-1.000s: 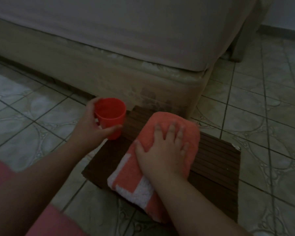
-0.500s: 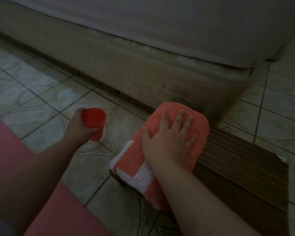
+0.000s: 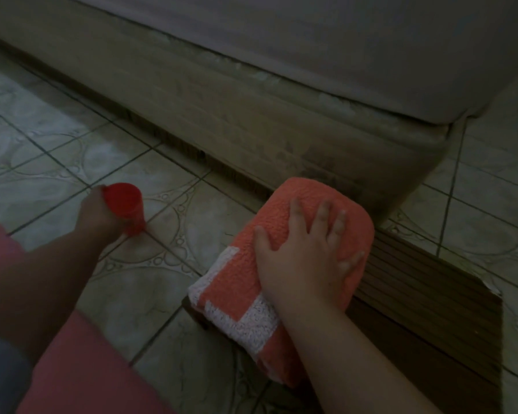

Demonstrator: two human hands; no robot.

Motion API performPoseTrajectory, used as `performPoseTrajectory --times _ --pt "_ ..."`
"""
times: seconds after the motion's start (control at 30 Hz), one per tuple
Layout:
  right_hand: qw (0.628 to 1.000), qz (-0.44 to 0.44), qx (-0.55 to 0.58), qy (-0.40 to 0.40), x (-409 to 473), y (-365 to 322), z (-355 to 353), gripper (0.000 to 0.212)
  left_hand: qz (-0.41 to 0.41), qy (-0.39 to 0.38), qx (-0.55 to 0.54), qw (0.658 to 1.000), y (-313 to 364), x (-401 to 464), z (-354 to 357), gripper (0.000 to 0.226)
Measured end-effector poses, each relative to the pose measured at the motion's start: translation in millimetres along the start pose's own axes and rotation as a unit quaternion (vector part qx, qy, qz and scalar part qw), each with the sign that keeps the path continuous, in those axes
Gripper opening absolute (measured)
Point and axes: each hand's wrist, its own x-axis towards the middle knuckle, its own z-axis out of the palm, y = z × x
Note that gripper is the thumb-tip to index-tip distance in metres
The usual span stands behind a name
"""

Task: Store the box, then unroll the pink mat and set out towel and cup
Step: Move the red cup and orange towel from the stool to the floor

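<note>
Left hand [image 3: 97, 213] grips the red cup [image 3: 125, 206], fingers curled round its side from the left; the cup is tilted, its base at or just above the floor tiles [image 3: 162, 162] — contact cannot be told. Motion blur softens the cup's edges.

Right hand [image 3: 305, 258] lies flat on top of the folded towel [image 3: 245, 282], fingers straight and spread, thumb out toward 9 o'clock — pressing, not clasping.

Towel: orange with white blocks, folded into a thick bundle, long axis running from 7 o'clock to 1 o'clock. Its far end sits just beside the corner of the bed base [image 3: 251, 115]. It rests on the left end of a dark brown slatted mat [image 3: 416, 309], which stretches away from under the towel toward 4 o'clock.

Cup sits at 9 o'clock of the towel, apart from it, with bare tile between.

Pink mat [image 3: 81, 363]: lies on the floor at 7 o'clock of the cup, reaching the lower left edge of the view; the left forearm crosses over it.

Bed: base and a pale mattress [image 3: 341, 40] fill the 12 o'clock side. Lighting dim; fine detail poor.
</note>
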Motion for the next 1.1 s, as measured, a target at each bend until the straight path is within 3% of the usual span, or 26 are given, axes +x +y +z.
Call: performPoseTrajectory --times 0.2,0.27,0.33,0.4,0.47,0.57,0.67,0.97,1.1 --pt "1.0 0.007 0.005 0.001 0 1 3 0.074 -0.067 -0.028 -0.002 0.997 -12 13 -10 0.068" --pt "1.0 0.008 0.001 -0.001 0 2 2 0.074 -0.104 -0.042 -0.014 0.994 -8 12 -12 0.088" --pt "1.0 0.011 0.005 -0.009 1 1 -1 0.074 -0.127 0.002 0.008 0.992 7 0 -16 0.108" --pt "1.0 0.008 0.015 -0.021 0 -1 -5 0.074 -0.072 0.072 0.005 0.995 33 -25 -20 0.101" --pt "0.999 0.005 0.043 -0.025 -2 1 -8 0.074 0.022 0.075 -0.067 0.995 61 -59 -17 0.084" --pt "0.994 0.034 0.105 -0.009 -10 11 -15 0.078 0.106 -0.098 -0.175 0.974 104 -118 -14 0.069" --pt "0.98 0.085 0.182 0.0 -25 24 -19 0.086 0.096 -0.254 -0.235 0.933 139 -153 -14 0.077" --pt "0.864 0.171 0.474 -0.015 -35 39 -14 0.098 -0.015 -0.449 -0.283 0.847 149 -167 -5 0.073" --pt "0.774 0.199 0.597 -0.068 -33 39 -13 0.098 -0.014 -0.471 -0.281 0.836 144 -160 -5 0.084"
